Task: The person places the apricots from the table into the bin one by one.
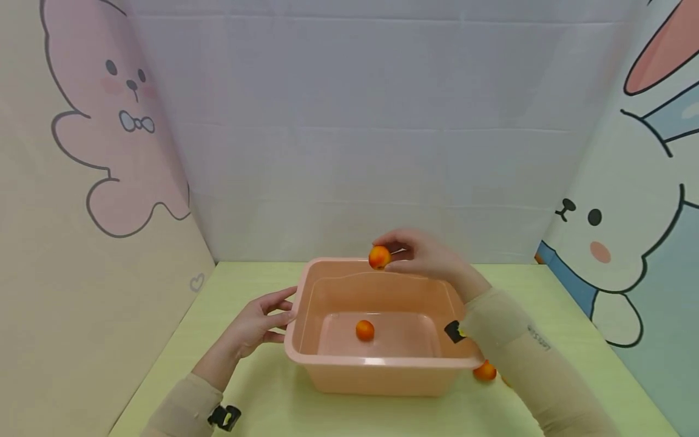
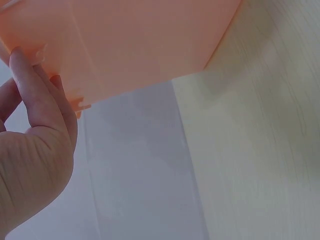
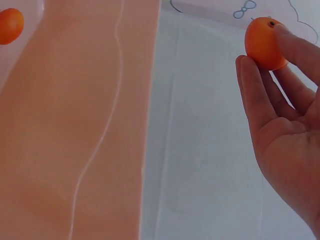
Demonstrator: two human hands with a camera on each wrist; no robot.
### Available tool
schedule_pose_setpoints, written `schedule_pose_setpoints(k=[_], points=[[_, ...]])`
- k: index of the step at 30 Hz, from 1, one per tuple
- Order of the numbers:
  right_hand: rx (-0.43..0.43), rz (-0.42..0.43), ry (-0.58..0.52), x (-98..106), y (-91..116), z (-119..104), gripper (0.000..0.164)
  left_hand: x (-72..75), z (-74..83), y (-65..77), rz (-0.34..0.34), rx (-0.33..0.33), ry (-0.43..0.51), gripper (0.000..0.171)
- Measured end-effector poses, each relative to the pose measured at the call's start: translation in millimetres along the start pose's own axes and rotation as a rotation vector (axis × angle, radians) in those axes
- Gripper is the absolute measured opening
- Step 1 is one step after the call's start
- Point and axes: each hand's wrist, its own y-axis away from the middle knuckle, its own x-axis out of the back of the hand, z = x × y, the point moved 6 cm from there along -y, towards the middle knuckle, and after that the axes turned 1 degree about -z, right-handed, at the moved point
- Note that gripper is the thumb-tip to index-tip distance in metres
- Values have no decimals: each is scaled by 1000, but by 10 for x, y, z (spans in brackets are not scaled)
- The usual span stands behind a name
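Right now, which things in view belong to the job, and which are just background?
Likely the job:
right hand gripping an orange fruit
left hand touching the pink basin
second fruit, inside it
third fruit, outside it

Background:
bear print
rabbit print
black sleeve clips

Pink basin (image 1: 377,362) open from above through the middle, one orange fruit (image 1: 364,330) on its floor; left hand (image 1: 256,321) blocks left rim, right forearm (image 1: 524,352) screens right end, pale backdrop (image 1: 377,133) close behind.
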Motion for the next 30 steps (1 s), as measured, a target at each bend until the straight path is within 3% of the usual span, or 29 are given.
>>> schedule_pose_setpoints(k=[8, 17, 23, 30], points=[[-30, -91, -31, -359, -195, 266, 48, -17, 0, -3, -6, 1, 7, 68], [-125, -144, -88, -645, -282, 498, 42, -36, 6, -6, -10, -4, 4, 68], [-91, -177, -137, -767, -315, 627, 41, -33, -6, -13, -9, -7, 4, 68], [-162, -202, -128, -843, -331, 778, 39, -36, -6, -13, -11, -11, 8, 67]])
